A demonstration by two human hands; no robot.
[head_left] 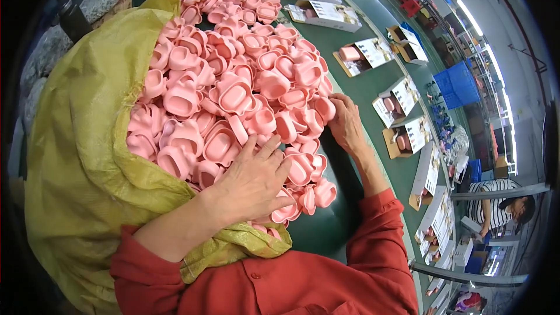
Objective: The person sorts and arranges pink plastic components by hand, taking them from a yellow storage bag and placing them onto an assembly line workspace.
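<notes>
A large heap of pink, soft-looking, dish-shaped pieces (236, 94) with rounded lobes spills from a yellow-green woven sack (81, 140) onto a green work surface (332, 227). My left hand (251, 184) lies palm down on the near part of the heap, its fingers spread over several pieces and gripping none. At the heap's right edge, my right hand (347, 123) has its fingers bent against a pink piece (324, 108). Its fingertips are partly hidden there. Both forearms wear red sleeves, and the left one crosses the sack's near edge.
Right of the heap runs a green conveyor belt (364, 90) carrying several open printed cartons (364, 55), some with pink items inside. A blue crate (458, 84) stands beyond it. A person in a striped top (493, 201) is at far right. A dark bottle (74, 21) stands behind the sack.
</notes>
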